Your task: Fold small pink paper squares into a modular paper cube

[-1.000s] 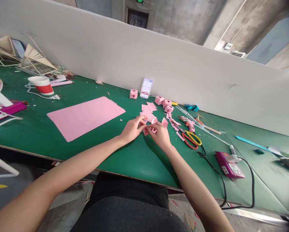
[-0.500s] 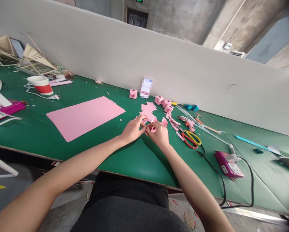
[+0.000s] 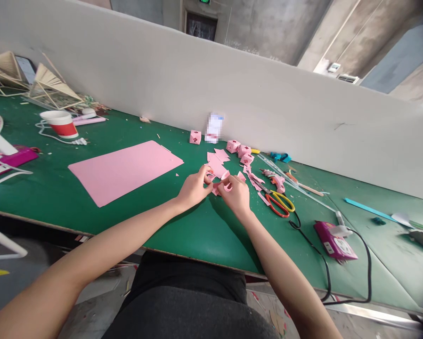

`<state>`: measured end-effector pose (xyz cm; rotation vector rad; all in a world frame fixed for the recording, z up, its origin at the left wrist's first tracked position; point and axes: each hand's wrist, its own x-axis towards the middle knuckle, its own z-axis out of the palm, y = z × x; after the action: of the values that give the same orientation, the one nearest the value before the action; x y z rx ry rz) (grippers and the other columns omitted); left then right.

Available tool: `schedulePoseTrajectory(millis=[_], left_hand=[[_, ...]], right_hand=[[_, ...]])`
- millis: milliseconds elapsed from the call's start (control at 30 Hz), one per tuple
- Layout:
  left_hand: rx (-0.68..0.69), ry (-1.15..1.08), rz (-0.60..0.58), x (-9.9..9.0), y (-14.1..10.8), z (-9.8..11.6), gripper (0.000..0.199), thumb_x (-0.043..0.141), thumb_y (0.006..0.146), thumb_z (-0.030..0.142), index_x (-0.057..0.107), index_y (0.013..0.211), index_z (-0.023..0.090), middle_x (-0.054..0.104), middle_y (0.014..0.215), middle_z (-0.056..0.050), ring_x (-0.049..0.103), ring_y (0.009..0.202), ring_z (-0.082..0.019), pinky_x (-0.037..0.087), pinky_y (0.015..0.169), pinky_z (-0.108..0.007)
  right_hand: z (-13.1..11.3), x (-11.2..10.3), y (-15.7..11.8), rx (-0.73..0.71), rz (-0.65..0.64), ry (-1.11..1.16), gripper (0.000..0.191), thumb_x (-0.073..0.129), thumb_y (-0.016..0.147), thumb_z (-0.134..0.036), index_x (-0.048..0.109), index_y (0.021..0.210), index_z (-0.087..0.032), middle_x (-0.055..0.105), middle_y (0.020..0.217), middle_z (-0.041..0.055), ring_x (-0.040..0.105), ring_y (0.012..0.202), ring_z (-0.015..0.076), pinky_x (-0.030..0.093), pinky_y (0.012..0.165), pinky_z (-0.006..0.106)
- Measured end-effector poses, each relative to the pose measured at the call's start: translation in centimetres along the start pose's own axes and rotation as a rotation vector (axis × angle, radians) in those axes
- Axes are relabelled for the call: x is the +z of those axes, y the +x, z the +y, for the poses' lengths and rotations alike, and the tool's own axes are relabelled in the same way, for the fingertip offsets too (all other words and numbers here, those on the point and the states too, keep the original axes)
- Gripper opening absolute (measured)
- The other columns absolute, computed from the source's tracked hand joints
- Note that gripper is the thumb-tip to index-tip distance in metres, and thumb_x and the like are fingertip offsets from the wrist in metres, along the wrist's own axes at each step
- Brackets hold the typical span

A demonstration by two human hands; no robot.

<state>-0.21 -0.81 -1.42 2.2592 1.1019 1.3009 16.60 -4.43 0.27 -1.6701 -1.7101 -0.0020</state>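
A small pink paper piece (image 3: 216, 189) is pinched between my left hand (image 3: 194, 188) and my right hand (image 3: 235, 193), over the green table. Both hands have their fingers closed on it, and the fingers hide part of its shape. Just beyond them lie loose pink paper pieces (image 3: 215, 164). Several folded pink paper shapes (image 3: 233, 146) with cut openings stand farther back, one (image 3: 195, 137) apart on the left. To the left of my left hand lies a large pink sheet (image 3: 125, 173). Scissors (image 3: 278, 203) with red and yellow handles rest right of my right hand.
Right of the hands are a pink glue gun (image 3: 275, 181), clear sticks and a magenta power socket (image 3: 335, 241) with a black cord. At the left are a paper cup (image 3: 60, 124), stick models (image 3: 52, 87) and another socket (image 3: 12, 160). A grey partition (image 3: 162, 70) stands behind.
My right hand has moved slightly to the right, away from my left fingertips. More of the pink piece now shows between the hands.
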Motion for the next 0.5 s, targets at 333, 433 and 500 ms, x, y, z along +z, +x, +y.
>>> schedulePoseTrajectory(millis=[333, 433, 500], left_hand=[[-0.116, -0.161, 0.017, -0.12, 0.16, -0.53, 0.033, 0.068, 0.085, 0.017, 0.052, 0.113, 0.021, 0.072, 0.077, 0.002, 0.071, 0.072, -0.017, 0.055, 0.068, -0.027], [-0.077, -0.155, -0.022, 0.02, 0.01, -0.48, 0.040, 0.067, 0.085, 0.017, 0.051, 0.121, 0.021, 0.076, 0.089, -0.001, 0.073, 0.082, -0.018, 0.056, 0.071, -0.027], [-0.053, -0.130, -0.060, 0.01, -0.07, -0.31, 0.046, 0.067, 0.084, 0.016, 0.050, 0.126, 0.022, 0.077, 0.094, -0.002, 0.074, 0.087, -0.019, 0.056, 0.073, -0.029]], right_hand=[[1.02, 0.11, 0.10, -0.024, -0.090, 0.301, 0.020, 0.062, 0.087, -0.039, 0.072, 0.091, -0.022, 0.076, 0.087, 0.0023, 0.067, 0.071, 0.0176, 0.049, 0.066, 0.029], [0.73, 0.42, -0.10, -0.065, -0.168, 0.310, 0.018, 0.060, 0.088, -0.035, 0.073, 0.086, -0.022, 0.076, 0.078, 0.0004, 0.065, 0.064, 0.0158, 0.049, 0.064, 0.027], [0.50, 0.44, -0.22, -0.091, -0.187, 0.295, 0.017, 0.060, 0.087, -0.032, 0.072, 0.081, -0.022, 0.075, 0.075, 0.0001, 0.065, 0.062, 0.0153, 0.049, 0.063, 0.027]])
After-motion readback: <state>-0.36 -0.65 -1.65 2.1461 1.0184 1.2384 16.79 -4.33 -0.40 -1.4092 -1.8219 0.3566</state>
